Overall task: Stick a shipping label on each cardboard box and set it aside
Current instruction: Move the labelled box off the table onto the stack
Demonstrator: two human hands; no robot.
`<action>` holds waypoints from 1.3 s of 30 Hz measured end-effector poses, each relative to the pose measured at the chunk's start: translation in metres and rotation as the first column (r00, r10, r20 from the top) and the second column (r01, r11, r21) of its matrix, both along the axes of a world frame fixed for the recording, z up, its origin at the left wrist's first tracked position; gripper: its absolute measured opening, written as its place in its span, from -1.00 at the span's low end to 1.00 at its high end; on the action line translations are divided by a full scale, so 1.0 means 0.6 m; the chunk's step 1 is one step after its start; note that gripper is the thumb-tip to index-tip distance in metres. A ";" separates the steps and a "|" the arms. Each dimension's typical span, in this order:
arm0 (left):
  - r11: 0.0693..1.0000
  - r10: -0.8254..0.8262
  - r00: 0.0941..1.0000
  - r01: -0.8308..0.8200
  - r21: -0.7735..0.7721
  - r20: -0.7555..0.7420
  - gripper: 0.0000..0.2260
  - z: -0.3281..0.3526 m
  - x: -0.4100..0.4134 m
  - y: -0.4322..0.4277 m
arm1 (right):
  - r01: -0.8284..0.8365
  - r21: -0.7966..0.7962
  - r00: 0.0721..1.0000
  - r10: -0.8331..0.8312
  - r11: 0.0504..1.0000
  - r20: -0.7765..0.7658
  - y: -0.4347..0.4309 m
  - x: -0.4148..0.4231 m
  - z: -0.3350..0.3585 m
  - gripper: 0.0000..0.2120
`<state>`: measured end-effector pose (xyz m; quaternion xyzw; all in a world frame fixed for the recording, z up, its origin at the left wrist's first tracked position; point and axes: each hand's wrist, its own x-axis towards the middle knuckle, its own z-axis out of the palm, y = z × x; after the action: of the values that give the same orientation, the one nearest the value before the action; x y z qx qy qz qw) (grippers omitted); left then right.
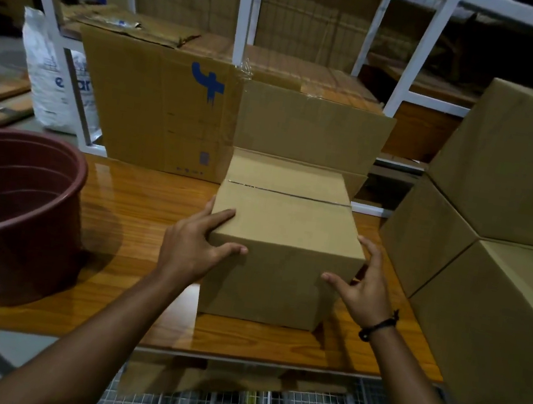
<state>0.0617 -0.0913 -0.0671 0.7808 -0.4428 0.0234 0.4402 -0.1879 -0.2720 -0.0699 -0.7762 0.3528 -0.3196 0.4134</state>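
A plain taped cardboard box [284, 238] stands on the wooden table [140, 215] in front of me. My left hand [195, 246] grips its near left corner, one finger lying on the top and the thumb on the front face. My right hand [361, 283] holds the near right corner, thumb on the front face and fingers along the right side. No shipping label shows on the faces I can see.
A dark red plastic tub [7, 210] sits on the table at the left. A large flattened carton [175, 110] leans behind the box. Stacked cardboard boxes [503, 214] rise at the right. White shelving [247, 10] and a white sack [56, 80] stand behind.
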 end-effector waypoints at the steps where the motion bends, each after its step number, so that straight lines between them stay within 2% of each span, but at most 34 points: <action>1: 1.000 -0.009 1.000 0.009 0.018 0.009 -0.25 -0.003 -0.002 -0.002 | 0.008 0.012 1.000 -0.008 1.000 -0.004 -0.002 -0.003 -0.007 -0.14; 4: 0.999 -0.033 0.999 0.033 -0.005 0.019 -0.28 -0.010 0.002 -0.003 | 0.005 0.025 1.000 -0.005 1.000 -0.016 -0.010 -0.013 -0.012 -0.16; 7: 0.987 -0.052 0.980 0.021 -0.159 -0.193 -0.40 0.006 0.015 -0.004 | -0.012 0.044 0.999 0.014 0.999 -0.046 -0.025 -0.025 -0.002 -0.36; 9: 0.979 -0.030 0.941 -0.040 -0.199 -0.338 -0.46 0.026 0.036 -0.019 | -0.045 0.085 0.998 0.048 0.995 -0.031 -0.048 -0.023 0.018 -0.37; 12: 0.988 -0.137 0.813 0.072 -0.135 -0.566 -0.49 0.062 0.067 -0.062 | -0.079 0.218 0.997 0.081 0.973 -0.004 -0.086 0.003 0.066 -0.38; 14: 0.978 -0.178 0.744 0.206 -0.033 -0.644 -0.51 0.078 0.069 -0.086 | -0.125 0.179 0.984 0.144 0.976 -0.101 -0.100 0.032 0.095 -0.35; 16: 0.963 -0.186 0.733 0.269 0.027 -0.655 -0.50 0.085 0.056 -0.101 | -0.172 0.094 0.949 0.190 0.981 -0.252 -0.109 0.056 0.113 -0.24; 18: 0.969 -0.164 0.734 0.243 0.030 -0.659 -0.48 0.088 0.040 -0.106 | -0.191 0.078 0.902 0.206 0.978 -0.379 -0.117 0.067 0.117 -0.15; 20: 0.978 -0.141 0.726 0.209 0.020 -0.673 -0.47 0.086 0.022 -0.102 | -0.155 0.090 0.883 0.179 0.984 -0.435 -0.133 0.065 0.109 -0.16; 25: 0.986 -0.146 0.714 0.157 -0.047 -0.685 -0.48 0.080 -0.045 -0.083 | -0.163 0.028 0.887 0.159 0.986 -0.433 -0.154 0.032 0.098 -0.22; 31: 0.986 -0.165 0.774 0.131 -0.101 -0.612 -0.53 0.103 -0.116 -0.050 | -0.174 0.022 0.922 0.171 0.984 -0.346 -0.139 -0.038 0.117 -0.23; 36: 0.956 -0.238 0.817 0.100 -0.277 -0.525 -0.73 0.155 -0.165 -0.043 | -0.123 -0.072 0.949 0.096 0.990 -0.299 -0.099 -0.110 0.197 -0.25; 39: 0.932 -0.275 0.850 0.122 -0.341 -0.449 -0.77 0.203 -0.192 -0.032 | -0.103 -0.111 0.952 0.065 0.988 -0.301 -0.063 -0.160 0.276 -0.24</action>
<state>-0.0534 -0.1104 0.0546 0.6346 -0.3872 -0.1543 0.6508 -0.2841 -0.3095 0.0955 -0.8540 0.3566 -0.2035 0.3194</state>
